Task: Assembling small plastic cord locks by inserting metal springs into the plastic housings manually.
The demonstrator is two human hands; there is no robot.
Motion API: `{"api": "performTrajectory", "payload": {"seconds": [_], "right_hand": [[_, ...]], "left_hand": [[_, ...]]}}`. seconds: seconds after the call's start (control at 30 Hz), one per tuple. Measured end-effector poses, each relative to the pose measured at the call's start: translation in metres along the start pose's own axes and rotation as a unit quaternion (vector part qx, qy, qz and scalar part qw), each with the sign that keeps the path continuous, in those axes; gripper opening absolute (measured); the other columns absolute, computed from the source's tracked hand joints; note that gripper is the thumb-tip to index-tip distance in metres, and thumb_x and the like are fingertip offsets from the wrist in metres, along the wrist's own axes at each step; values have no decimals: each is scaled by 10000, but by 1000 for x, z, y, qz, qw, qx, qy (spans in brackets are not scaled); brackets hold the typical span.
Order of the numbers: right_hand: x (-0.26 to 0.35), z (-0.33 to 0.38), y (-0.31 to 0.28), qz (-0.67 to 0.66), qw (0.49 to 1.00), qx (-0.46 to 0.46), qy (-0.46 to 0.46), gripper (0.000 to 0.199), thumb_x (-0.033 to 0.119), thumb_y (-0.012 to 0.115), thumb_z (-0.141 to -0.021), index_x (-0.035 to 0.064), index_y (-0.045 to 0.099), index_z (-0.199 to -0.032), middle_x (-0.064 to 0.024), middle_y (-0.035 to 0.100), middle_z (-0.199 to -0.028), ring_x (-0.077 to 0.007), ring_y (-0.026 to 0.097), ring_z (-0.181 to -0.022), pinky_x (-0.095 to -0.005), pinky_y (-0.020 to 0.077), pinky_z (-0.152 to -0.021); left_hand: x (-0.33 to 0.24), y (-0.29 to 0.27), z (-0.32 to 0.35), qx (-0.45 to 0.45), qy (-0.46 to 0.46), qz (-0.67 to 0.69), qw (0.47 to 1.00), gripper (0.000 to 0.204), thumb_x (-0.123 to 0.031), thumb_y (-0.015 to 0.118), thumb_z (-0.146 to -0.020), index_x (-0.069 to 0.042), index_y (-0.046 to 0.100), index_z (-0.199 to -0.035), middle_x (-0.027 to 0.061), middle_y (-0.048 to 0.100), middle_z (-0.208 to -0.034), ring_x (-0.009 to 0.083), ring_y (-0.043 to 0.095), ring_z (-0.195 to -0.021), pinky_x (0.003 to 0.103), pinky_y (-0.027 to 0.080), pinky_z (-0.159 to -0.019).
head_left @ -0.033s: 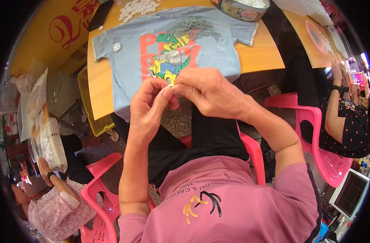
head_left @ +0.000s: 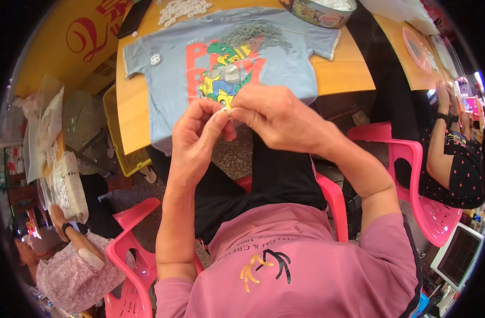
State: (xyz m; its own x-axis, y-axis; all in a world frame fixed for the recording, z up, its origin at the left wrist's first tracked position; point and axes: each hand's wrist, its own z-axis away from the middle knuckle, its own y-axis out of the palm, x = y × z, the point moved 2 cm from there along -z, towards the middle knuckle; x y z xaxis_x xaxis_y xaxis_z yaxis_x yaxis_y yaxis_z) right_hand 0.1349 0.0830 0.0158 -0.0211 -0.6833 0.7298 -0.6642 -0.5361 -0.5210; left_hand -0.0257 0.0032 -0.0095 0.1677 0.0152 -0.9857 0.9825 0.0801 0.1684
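My left hand (head_left: 193, 135) and my right hand (head_left: 279, 117) meet above the near edge of a blue T-shirt (head_left: 171, 90). Thumb and forefinger of each are pinched together on a tiny white piece (head_left: 226, 110), mostly covered by the fingertips; its kind is too small to make out. The shirt lies spread on the table with a dinosaur print. A tangled bundle of grey-green threads (head_left: 255, 36) rests on its upper right part. Near the left sleeve sits a small pair of joined white rings (head_left: 155, 59).
On the wooden table (head_left: 131, 119) are several loose white rings (head_left: 181, 11), a dark flat object (head_left: 132, 20) and a round tin (head_left: 321, 16) of white pieces. A yellow crate (head_left: 112, 119) stands to the left below. Co-workers sit at both sides on pink chairs (head_left: 407, 159).
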Motion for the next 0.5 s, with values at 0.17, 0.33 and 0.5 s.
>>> {"api": "performTrajectory", "payload": {"seconds": [0.17,0.33,0.5], "right_hand": [[6,-7,-17,145,987,45,-55,130,82,651,-851,21,574,-937,-119,553,-789,-327,573,-721,-405,462,-627],[7,-12,-15,181,973,58,-129,150,69,674,-826,34,560,-918,-108,552,-794,-309,576,-697,-397,452,-564],[12,-10,-8,170,978,-1,-123,84,28,618,-880,8,537,-873,-129,546,-785,-324,564,-680,-385,442,-552]], "left_hand": [[-5,-1,-1,21,-39,38,998,149,-157,582,-980,-11,553,-994,34,611,-798,102,582,-719,240,475,-674],[-11,-4,4,37,-46,44,997,147,-165,595,-972,-25,552,-963,20,599,-775,81,563,-696,225,454,-640],[-19,1,8,31,-33,67,997,142,-157,595,-974,-25,543,-962,4,576,-777,66,529,-684,214,442,-631]]}}
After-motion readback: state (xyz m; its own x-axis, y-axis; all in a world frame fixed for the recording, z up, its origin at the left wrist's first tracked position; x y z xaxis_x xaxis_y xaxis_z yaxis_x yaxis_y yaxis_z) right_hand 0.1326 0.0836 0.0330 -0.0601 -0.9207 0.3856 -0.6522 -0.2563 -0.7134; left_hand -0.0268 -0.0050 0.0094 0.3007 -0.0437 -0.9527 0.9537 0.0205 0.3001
